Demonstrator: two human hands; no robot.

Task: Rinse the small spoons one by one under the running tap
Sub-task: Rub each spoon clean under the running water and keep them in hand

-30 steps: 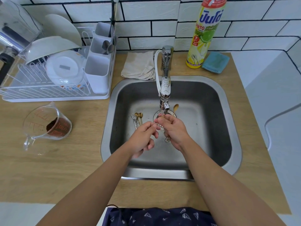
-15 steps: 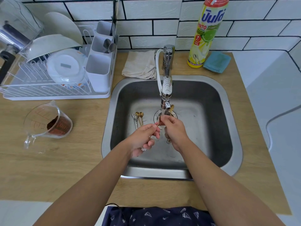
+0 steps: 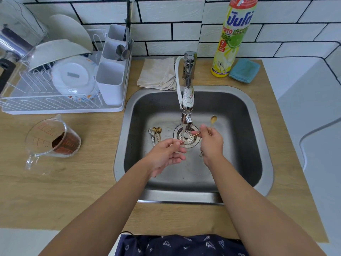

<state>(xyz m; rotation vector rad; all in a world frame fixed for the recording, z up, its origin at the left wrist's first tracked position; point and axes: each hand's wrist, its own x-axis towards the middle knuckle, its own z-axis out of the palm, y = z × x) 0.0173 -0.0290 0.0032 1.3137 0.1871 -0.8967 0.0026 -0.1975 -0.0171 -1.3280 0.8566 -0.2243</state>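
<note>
Slim gold spoon (image 3: 212, 122) is pinched by R hand (image 3: 212, 143); thin gold handle (image 3: 189, 139) is pinched by L hand (image 3: 166, 154) under tap stream (image 3: 184, 130). Vs 0.5 s ago, hands are drawn apart. More spoons (image 3: 155, 133) lie in steel sink (image 3: 239, 111).

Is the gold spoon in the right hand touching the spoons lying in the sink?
Apart. The head view shows the gold spoon held up by the right hand, with bare sink floor and the drain between it and the spoons lying left.
</note>
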